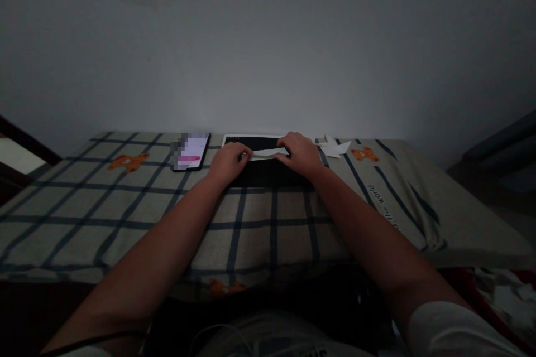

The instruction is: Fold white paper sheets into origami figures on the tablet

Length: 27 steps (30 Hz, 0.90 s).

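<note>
Between my two hands stretches a narrow folded strip of white paper [268,153]. My left hand [229,162] pinches its left end between thumb and fingers. At the other end my right hand [300,154] grips the strip, thumb below and fingers curled over it. Both hands are just above a flat black board [272,174] with a pale rim along its far side. Right of my right hand lies a folded white paper shape with pointed ends [335,148]. The dim light hides the finer folds.
A phone [193,152] with a lit screen, partly blurred out, lies left of the board. Everything rests on a checked cloth [167,234] with printed orange bears. A plain grey wall [268,50] rises right behind the far edge. Dark furniture stands at both sides.
</note>
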Available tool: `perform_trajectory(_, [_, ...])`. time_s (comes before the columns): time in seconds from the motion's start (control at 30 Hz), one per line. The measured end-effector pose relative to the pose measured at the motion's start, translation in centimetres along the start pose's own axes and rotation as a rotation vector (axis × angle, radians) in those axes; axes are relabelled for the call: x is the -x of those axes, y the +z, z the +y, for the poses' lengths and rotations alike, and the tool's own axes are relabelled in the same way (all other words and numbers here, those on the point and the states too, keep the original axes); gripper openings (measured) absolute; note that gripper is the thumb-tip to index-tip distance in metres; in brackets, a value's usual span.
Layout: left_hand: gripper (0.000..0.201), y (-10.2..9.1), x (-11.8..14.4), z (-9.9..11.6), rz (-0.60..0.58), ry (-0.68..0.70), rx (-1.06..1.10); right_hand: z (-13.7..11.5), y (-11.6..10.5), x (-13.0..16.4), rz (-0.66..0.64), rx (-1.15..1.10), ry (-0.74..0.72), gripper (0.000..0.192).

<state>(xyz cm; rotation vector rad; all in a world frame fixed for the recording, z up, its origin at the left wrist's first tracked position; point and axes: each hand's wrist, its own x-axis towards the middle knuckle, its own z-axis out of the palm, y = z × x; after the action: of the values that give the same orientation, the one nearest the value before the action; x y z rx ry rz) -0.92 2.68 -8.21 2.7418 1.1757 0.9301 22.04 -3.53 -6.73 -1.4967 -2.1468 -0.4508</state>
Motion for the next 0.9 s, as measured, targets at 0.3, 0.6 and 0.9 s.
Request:
perform_trajectory(0.3, [0.026,0.5,0.1,-0.5,-0.143,0.109,-0.001,1.3,2.4,0.0,-0.246,-0.114,-0.184,0.028])
perform_trajectory(0.6, [0.032,0.9,0.0,-1.2,-0.209,0.165,0.038,1.1,2.1,0.1,-0.287,-0.176,-0.211,0.031])
perform_trajectory(0.9, [0.035,0.6,-0.3,-1.5,-0.225,0.188,0.078,1.6,2.3,-0.1,-0.274,-0.334,-0.17,0.026])
